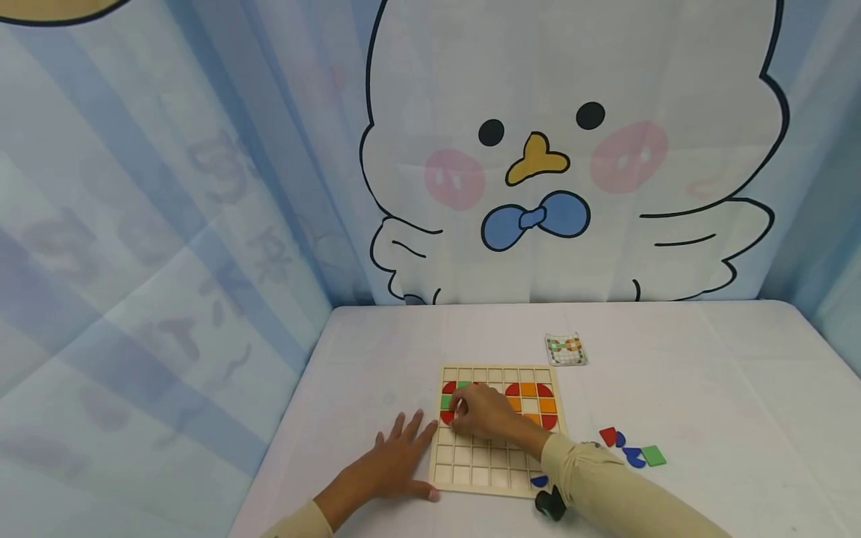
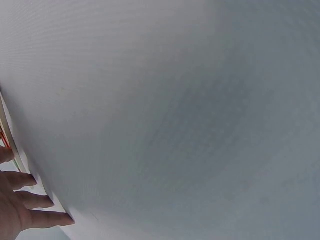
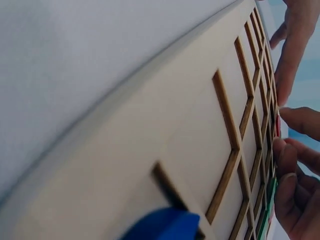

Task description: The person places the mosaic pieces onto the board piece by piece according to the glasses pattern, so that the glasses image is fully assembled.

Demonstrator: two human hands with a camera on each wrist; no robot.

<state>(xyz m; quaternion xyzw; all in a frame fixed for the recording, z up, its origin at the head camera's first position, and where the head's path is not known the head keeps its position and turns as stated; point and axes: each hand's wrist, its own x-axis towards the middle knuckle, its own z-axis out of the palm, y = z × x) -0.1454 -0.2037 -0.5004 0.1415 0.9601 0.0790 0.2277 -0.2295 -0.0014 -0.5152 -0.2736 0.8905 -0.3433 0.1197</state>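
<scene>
A wooden grid board (image 1: 464, 478) lies on the table with red, green and orange tiles in its upper rows. My right hand (image 1: 483, 412) reaches over it from the right, fingertips at the left group of tiles. In the right wrist view a red tile (image 3: 278, 125) shows between its thumb and finger; the rest of that tile is hidden. A green tile (image 3: 270, 207) lies close by the fingers. My left hand (image 1: 400, 459) is spread at the board's left side, fingertips by its edge and thumb near the lower left corner.
A small pattern card (image 1: 566, 350) lies beyond the board's upper right corner. Right of the board are a red piece (image 1: 608, 436), blue pieces (image 1: 634, 457) and a green tile (image 1: 653, 456). One blue piece (image 1: 539, 481) sits at the board's lower right corner.
</scene>
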